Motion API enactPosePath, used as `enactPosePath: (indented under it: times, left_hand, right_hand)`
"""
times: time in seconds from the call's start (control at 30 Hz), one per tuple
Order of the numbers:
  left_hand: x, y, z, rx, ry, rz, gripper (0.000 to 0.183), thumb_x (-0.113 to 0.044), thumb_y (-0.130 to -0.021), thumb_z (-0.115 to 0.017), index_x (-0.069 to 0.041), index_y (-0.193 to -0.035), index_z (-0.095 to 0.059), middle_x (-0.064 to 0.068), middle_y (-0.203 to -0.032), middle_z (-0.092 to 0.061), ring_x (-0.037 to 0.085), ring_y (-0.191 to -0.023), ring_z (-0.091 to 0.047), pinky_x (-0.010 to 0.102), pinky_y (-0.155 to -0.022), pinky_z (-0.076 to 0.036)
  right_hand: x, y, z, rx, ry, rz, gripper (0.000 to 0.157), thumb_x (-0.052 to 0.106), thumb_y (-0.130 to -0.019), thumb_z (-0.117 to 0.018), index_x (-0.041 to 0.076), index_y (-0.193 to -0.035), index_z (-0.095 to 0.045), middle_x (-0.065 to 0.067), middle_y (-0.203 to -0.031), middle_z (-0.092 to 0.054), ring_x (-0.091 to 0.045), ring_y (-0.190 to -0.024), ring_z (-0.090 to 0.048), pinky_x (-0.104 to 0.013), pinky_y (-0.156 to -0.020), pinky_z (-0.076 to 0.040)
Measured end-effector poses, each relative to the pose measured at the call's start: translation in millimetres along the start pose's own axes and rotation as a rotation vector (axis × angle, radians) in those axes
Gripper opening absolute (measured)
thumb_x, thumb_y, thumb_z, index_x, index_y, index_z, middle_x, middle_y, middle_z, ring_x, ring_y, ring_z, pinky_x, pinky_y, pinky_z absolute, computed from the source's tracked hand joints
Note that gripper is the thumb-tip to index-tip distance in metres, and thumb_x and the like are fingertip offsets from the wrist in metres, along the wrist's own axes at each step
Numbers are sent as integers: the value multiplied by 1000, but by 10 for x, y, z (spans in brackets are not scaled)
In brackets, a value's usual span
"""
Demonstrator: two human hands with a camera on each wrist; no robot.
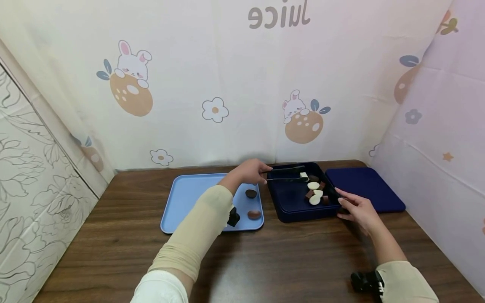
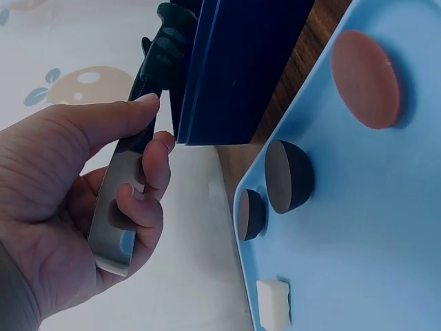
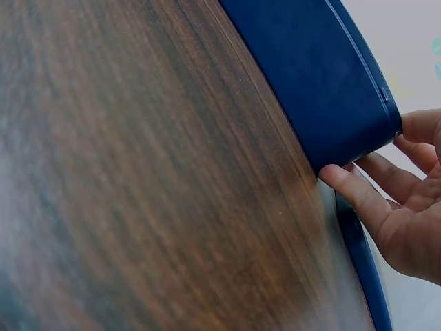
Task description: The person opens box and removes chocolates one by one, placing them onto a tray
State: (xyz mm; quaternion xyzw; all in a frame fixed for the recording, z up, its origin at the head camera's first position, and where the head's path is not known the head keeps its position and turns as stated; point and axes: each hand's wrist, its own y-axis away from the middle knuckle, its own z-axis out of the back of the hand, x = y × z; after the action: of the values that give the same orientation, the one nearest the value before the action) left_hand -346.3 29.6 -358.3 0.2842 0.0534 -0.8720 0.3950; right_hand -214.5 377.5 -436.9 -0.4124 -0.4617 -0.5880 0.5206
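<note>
My left hand [image 1: 250,171] grips a pair of tongs [image 2: 114,214] by the handle end, thumb on one arm and fingers on the other. The dark tongs reach over a dark blue box [image 1: 288,202], their tips at a small white block [image 1: 304,175]. Beside the tips lie several pieces that look like chocolates, among them a white oval one [image 1: 315,200] and brown cubes [image 1: 309,194]. My right hand [image 1: 360,210] holds the box at its near right corner; in the right wrist view the thumb touches the bottom edge, with fingers along the side.
A light blue tray [image 1: 189,198] lies left of the box. On it are a brown oval piece [image 2: 365,79], dark round pieces [image 2: 289,176] and a white block [image 2: 273,305]. A flat dark blue lid-like panel [image 1: 382,189] lies right of the box. Patterned curtain [image 1: 246,139] hangs behind.
</note>
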Motion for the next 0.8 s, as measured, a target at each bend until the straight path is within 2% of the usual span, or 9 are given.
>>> enactPosePath:
  times: [0.17, 0.23, 0.3, 0.37, 0.4, 0.6, 0.8]
  left_hand:
    - [-35, -137, -46, 24, -49, 52, 52, -17, -92, -70, -15, -141, -55, 0, -63, -48, 11, -56, -44, 24, -58, -40]
    - [-60, -179, -60, 32, -57, 74, 52, -18, -92, -70, -16, -142, -54, 1, -76, -60, 12, -55, -44, 24, -60, -41]
    - [-83, -211, -68, 37, -63, 89, 52, -19, -92, -70, -16, -142, -54, 3, -102, -67, 12, -56, -47, 25, -63, -43]
    - [-100, -231, -71, 39, -68, 100, 52, -20, -93, -69, -17, -142, -53, 4, -131, -60, 12, -60, -51, 25, -68, -45]
    - [-104, -242, -73, 39, -66, 107, 52, -20, -93, -69, -17, -142, -53, 3, -137, -56, 13, -61, -53, 26, -69, -46]
    - [-87, -300, -92, 40, -58, 131, 50, -25, -94, -68, -19, -142, -54, 3, -134, -58, 21, -77, -65, 25, -73, -47]
    - [-80, -315, -107, 41, -48, 157, 50, -26, -94, -67, -19, -142, -53, 3, -142, -51, 23, -84, -67, 26, -71, -48]
  right_hand:
    - [-14, -4, 1, 1, 1, 4, 56, 27, -102, -54, 7, -150, -35, -30, -151, -24, 5, -104, -50, -36, -82, -54]
    - [-13, -2, 1, 1, -1, 6, 56, 27, -101, -54, 7, -150, -35, -31, -151, -24, 5, -104, -50, -36, -82, -54]
    - [-9, 1, 1, 0, -1, 5, 56, 27, -101, -55, 7, -150, -35, -30, -151, -24, 4, -105, -50, -36, -82, -54]
    - [-5, 7, 3, 1, -1, 5, 56, 27, -101, -54, 8, -150, -35, -30, -151, -24, 3, -105, -50, -36, -82, -54]
    - [-4, 8, 3, 1, -1, 4, 56, 27, -101, -54, 8, -150, -35, -30, -152, -24, 3, -106, -50, -36, -82, -54]
    - [3, 9, 9, 5, -6, 1, 56, 25, -102, -54, 6, -151, -33, -30, -152, -23, 2, -107, -50, -36, -83, -54]
    - [26, 4, 3, 8, -2, -4, 57, 27, -102, -54, 7, -151, -33, -30, -152, -23, 2, -105, -50, -36, -82, -54]
